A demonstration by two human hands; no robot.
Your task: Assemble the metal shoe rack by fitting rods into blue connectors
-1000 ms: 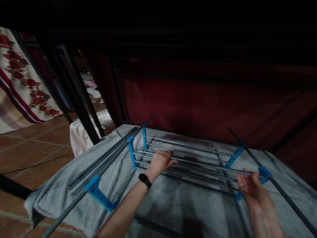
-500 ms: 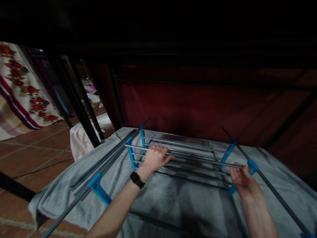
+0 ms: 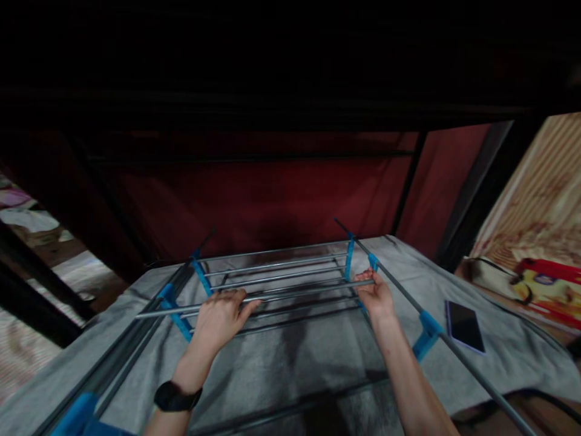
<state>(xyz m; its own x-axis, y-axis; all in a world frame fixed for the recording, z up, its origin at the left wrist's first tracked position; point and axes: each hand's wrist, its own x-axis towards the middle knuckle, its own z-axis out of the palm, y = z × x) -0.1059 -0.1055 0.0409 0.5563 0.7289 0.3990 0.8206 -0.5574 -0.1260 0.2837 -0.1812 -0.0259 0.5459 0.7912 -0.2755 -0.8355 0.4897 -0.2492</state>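
Note:
A rack of grey metal rods and blue plastic brackets [image 3: 349, 257] stands on a grey cloth. One loose-ended metal rod [image 3: 313, 290] lies across its near side, with its left end sticking out past a blue bracket [image 3: 175, 312]. My left hand [image 3: 222, 318] is closed over this rod from above, thumb stretched along it, a dark watch on the wrist. Near the rod's right end, my right hand [image 3: 374, 295] grips it from below, fingers curled, just under another blue bracket [image 3: 373, 260]. Whether that end sits in the bracket is hard to tell.
The grey cloth [image 3: 272, 375] covers the surface beneath the rack. A phone [image 3: 465, 326] lies on it at the right. Dark posts [image 3: 490, 188] and a low dark overhang frame the space, with a red cloth [image 3: 272, 194] behind. A red and yellow package [image 3: 549, 287] is at far right.
My view has swung to the right, bringing the phone and package into sight. The rod now sticks out farther past the left bracket. Both hands have stayed on it.

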